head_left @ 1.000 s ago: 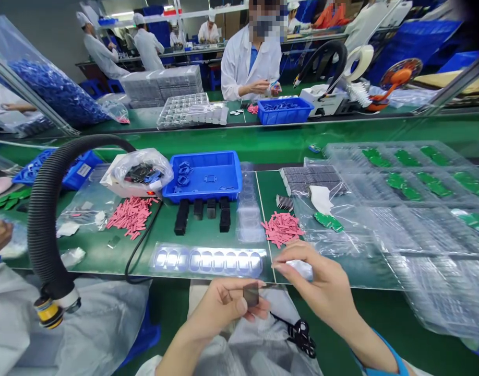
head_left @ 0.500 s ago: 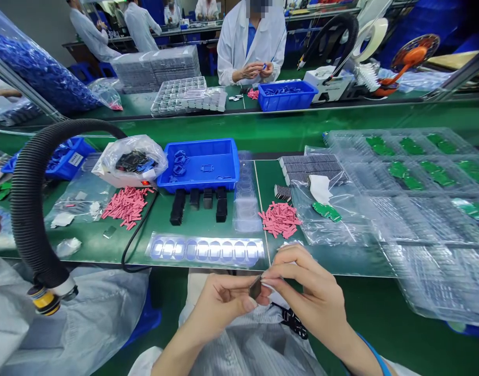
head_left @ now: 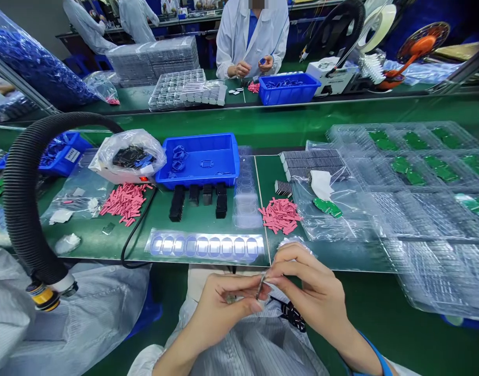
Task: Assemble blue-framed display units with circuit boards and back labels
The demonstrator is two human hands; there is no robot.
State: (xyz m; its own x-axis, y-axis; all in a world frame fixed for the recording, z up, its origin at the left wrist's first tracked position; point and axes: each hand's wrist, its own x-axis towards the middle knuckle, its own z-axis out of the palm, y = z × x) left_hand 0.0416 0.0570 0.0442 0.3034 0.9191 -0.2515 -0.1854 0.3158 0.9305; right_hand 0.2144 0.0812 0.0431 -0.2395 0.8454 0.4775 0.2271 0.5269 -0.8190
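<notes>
Between the thumb and fingers of my left hand point(head_left: 227, 303) is a small thin dark flat piece point(head_left: 260, 287), seen almost edge-on. My right hand point(head_left: 308, 292) pinches at the upper edge of this piece, its fingertips meeting the left ones; whether it holds something separate is too small to tell. Both hands are over my lap, just in front of the bench edge. Nearest to them on the bench are a clear strip with round stickers point(head_left: 206, 246), a pile of pink strips point(head_left: 280, 215) and a crumpled clear film point(head_left: 296, 242), partly behind my right hand.
A blue bin point(head_left: 200, 162) with blue frames stands behind black stacked parts point(head_left: 177, 203). Clear trays point(head_left: 399, 219) with green circuit boards fill the right. A black hose point(head_left: 20, 193) arches at left. Grey block rows point(head_left: 313, 165) lie right of centre. A co-worker point(head_left: 251, 42) sits opposite.
The dark piece has turned from showing its flat face to nearly edge-on. My hands stay close together. The co-worker's hands opposite have moved apart. The view has shifted slightly.
</notes>
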